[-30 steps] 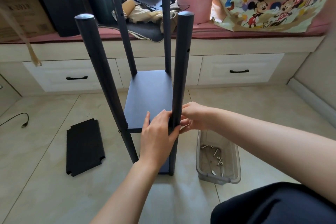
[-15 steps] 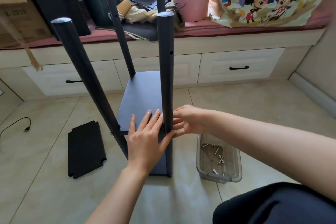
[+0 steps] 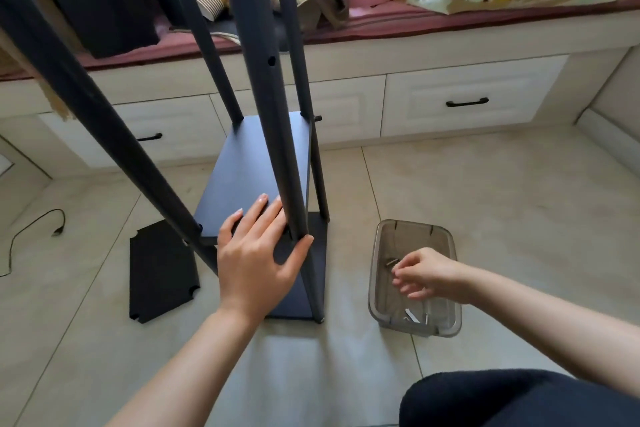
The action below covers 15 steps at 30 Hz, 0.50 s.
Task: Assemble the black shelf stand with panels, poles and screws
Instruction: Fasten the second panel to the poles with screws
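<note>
The black shelf stand stands on the tiled floor with several upright poles; the near right pole [image 3: 266, 97] rises in front of me. A black shelf panel [image 3: 252, 170] sits between the poles above a lower panel [image 3: 317, 236]. My left hand [image 3: 259, 256] rests with straight fingers on the near edge of the shelf panel, its thumb against the near right pole. My right hand [image 3: 427, 274] hovers over the clear plastic bin [image 3: 375, 274], fingers loosely curled above the screws [image 3: 415, 317]. Whether it holds a screw is not visible.
A loose black panel [image 3: 161, 270] lies flat on the floor left of the stand. White drawers [image 3: 467, 97] line the far wall under a cushioned bench with clutter. A cable end [image 3: 57, 229] lies at far left. My dark-clothed knee [image 3: 519, 399] is at bottom right.
My right hand has left the near right pole and moved right and down over the plastic bin. My left hand stays on the shelf panel by the pole. The view has shifted closer.
</note>
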### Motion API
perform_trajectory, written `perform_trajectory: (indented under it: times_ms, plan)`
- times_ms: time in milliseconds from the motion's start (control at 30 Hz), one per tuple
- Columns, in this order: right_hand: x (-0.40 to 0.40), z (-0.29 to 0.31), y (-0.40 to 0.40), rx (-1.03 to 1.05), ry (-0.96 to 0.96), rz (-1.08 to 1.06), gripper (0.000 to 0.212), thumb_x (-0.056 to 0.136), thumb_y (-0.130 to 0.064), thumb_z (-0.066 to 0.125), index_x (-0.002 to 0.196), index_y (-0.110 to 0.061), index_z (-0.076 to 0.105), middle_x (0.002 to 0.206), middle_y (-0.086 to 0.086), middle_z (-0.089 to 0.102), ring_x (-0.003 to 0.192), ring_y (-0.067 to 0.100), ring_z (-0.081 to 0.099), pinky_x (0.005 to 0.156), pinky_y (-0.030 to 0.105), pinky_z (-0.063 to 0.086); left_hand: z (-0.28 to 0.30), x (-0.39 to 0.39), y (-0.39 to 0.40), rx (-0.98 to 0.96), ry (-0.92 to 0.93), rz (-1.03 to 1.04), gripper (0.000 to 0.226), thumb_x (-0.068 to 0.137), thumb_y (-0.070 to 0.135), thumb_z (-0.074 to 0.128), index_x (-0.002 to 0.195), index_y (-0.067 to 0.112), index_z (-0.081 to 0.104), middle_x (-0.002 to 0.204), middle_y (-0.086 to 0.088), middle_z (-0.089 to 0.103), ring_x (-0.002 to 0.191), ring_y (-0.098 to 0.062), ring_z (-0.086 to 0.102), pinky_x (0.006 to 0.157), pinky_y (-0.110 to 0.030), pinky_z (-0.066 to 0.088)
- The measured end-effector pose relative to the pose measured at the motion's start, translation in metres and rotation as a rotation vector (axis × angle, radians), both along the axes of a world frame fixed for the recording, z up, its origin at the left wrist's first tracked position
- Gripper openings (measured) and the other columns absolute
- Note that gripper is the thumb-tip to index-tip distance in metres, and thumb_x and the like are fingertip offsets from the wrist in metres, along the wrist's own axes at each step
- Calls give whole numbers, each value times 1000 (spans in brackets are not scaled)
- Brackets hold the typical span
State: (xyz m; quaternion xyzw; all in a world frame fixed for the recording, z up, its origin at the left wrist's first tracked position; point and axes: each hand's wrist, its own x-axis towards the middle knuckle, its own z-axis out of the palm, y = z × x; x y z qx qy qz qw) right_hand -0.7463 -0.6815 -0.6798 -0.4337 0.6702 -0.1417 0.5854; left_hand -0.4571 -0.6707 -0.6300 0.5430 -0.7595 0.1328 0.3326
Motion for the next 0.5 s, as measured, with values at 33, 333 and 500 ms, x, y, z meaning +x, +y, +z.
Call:
perform_trajectory:
  times_ms: [33,333,500]
  plan:
    - [-5,-12,0,2,35,4,9,98,-7,55,98,-6,64,89,10,68,71,13,63,61,20,55,-1,0,0,-8,0,1,42,92,48,61,116,17,75,131,3,67,134,-20,55,108,-47,38]
    - [-4,-96,-21,-18,474,484,23,85,0,60,104,-8,71,106,9,71,96,21,68,80,29,58,-6,-5,-1,-63,10,8,38,94,44,59,110,14,76,124,2,70,129,-21,58,104,-46,39]
    - [4,-121,-18,9,668,716,23,91,-2,52,111,1,62,98,15,57,95,30,63,70,27,42,-7,-7,-1,-67,38,1,37,94,43,60,110,13,76,126,1,69,128,-21,59,103,-48,40]
